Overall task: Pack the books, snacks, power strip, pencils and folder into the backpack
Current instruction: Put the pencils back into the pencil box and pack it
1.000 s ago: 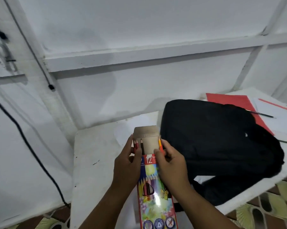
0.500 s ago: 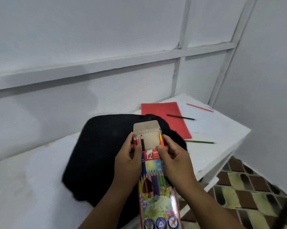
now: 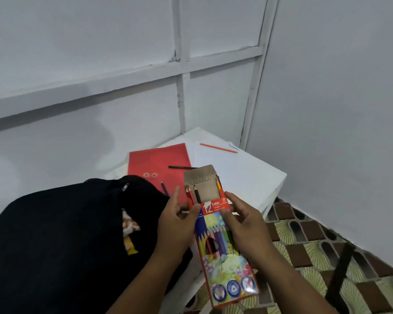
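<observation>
Both my hands hold a colourful pencil box (image 3: 222, 252) with its cardboard flap open and a few pencil tips showing at the top. My left hand (image 3: 175, 225) grips its left edge, my right hand (image 3: 243, 225) its right edge. The black backpack (image 3: 66, 234) lies on the white table (image 3: 254, 177) to the left, with a snack packet (image 3: 129, 230) showing in its opening. Behind it lies a red folder (image 3: 159, 164). Loose pencils rest there: a dark one (image 3: 182, 167), a blue one (image 3: 165, 188) and an orange one (image 3: 218, 148).
White paper sheets (image 3: 218, 164) cover the table's right part. White walls meet in a corner right behind the table. Patterned floor tiles (image 3: 315, 245) lie to the right, with a black strap (image 3: 340, 273) across them.
The view has swung to the right, so the backpack now sits at the left and the table's right end and floor show. My hands keep the same hold on the pencil box.
</observation>
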The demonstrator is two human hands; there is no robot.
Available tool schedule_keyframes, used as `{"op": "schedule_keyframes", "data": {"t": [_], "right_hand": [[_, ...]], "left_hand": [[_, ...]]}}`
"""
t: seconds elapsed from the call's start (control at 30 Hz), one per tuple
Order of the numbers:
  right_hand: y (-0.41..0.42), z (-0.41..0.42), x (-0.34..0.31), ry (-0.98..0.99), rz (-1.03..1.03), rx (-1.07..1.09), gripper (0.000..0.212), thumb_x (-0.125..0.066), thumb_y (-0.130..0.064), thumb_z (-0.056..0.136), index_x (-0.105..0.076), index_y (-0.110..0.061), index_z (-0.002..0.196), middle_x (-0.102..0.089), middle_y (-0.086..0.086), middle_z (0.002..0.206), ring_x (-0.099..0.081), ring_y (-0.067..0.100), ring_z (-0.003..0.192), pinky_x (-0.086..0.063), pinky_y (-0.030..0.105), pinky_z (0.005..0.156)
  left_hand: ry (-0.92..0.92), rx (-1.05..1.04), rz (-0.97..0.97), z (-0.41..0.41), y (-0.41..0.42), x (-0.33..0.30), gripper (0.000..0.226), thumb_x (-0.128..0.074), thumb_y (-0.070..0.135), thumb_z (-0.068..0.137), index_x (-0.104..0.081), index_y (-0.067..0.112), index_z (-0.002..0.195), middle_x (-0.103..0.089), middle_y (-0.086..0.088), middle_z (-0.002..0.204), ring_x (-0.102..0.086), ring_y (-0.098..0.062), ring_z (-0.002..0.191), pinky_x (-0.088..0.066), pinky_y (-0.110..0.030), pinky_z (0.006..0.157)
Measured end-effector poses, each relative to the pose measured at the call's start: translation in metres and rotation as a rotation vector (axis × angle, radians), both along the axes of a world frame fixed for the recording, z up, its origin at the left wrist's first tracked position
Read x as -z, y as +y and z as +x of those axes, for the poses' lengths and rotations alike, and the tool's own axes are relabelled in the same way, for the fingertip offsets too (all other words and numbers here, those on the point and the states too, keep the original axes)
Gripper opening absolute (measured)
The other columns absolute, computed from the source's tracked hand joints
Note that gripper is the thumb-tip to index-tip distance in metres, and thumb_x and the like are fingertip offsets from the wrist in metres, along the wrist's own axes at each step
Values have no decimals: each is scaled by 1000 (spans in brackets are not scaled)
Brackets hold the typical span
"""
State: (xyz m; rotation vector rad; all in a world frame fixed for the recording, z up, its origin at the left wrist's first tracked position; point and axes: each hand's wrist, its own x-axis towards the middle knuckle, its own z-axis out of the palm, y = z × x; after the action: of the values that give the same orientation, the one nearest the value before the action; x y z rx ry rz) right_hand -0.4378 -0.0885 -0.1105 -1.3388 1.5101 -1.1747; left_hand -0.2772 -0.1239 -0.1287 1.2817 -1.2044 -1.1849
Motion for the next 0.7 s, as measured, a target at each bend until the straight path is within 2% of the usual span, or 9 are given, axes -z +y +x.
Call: {"op": "schedule_keyframes", "data": {"t": [0.07, 0.13, 0.2, 0.27, 0.37, 0.43, 0.5, 0.63, 0.7], "right_hand": [[-18, -13, 4, 13, 26, 25, 32, -55, -27, 100, -49, -48, 123, -67, -23, 99, -69, -5, 83, -53, 11, 61], [-32, -24, 6, 22, 46, 38, 31, -55, -24, 101, -51, -51, 116, -68, -24, 93, -70, -2, 82, -55, 14, 61], [-47, -33, 9, 31, 58, 48, 33, -55, -23, 101, -51, -54, 111, -69, -24, 89, -71, 1, 82, -59, 21, 66], [-61, -43, 15, 44, 81, 66, 30, -56, -25, 101, -51, -50, 118, -68, -21, 96, -72, 4, 86, -61, 28, 72], [-82, -59, 27, 63, 116, 70, 31, -56, -28, 101, -49, -47, 124, -67, -19, 100, -71, 2, 85, -59, 20, 65], [-100, -72, 35, 93, 132, 47, 32, -56, -29, 101, -50, -43, 129, -68, -17, 103, -71, 2, 85, -57, 16, 63], [-122, -86, 44, 138, 133, 22, 35, -56, -30, 100, -52, -39, 134, -67, -16, 108, -71, 4, 87, -59, 20, 68], [-168, -117, 64, 191, 112, -34, 33, -59, -29, 99, -57, -39, 130, -66, -17, 106, -70, 5, 85, -59, 23, 72], [-189, -134, 71, 232, 107, -91, 31, -60, -29, 98, -57, -40, 127, -67, -15, 105, -69, 6, 83, -59, 23, 72]], "left_hand": [[-14, 31, 16, -9, -18, 8, 66, -67, 18, 94, -37, 26, 151, -62, 4, 112, -65, -5, 94, -55, -14, 61], [-57, 65, 44, -19, -35, 14, 62, -68, 21, 92, -42, 23, 149, -62, 2, 118, -62, -6, 101, -55, -13, 61], [-97, 107, 57, -28, -51, 18, 62, -69, 23, 92, -43, 22, 148, -60, 5, 119, -61, -7, 102, -57, -16, 64], [-125, 139, 75, -35, -65, 21, 63, -69, 23, 92, -42, 22, 148, -59, 6, 117, -62, -10, 103, -59, -19, 65], [-180, 161, 84, -47, -84, 28, 60, -69, 20, 92, -43, 23, 147, -60, 12, 107, -64, -8, 93, -56, -16, 60], [-192, 149, 98, -57, -97, 34, 62, -70, 19, 92, -43, 23, 147, -61, 11, 106, -66, -10, 92, -60, -24, 64], [-199, 129, 103, -69, -111, 40, 60, -71, 18, 91, -45, 26, 145, -63, 9, 107, -68, -12, 91, -62, -28, 64], [-300, 47, 45, -97, -139, 49, 58, -74, 18, 88, -50, 36, 138, -66, 14, 97, -65, -6, 77, -54, -17, 61], [-397, 4, -2, -114, -152, 53, 60, -75, 20, 85, -47, 49, 129, -65, 20, 91, -61, 0, 80, -45, -10, 64]]}}
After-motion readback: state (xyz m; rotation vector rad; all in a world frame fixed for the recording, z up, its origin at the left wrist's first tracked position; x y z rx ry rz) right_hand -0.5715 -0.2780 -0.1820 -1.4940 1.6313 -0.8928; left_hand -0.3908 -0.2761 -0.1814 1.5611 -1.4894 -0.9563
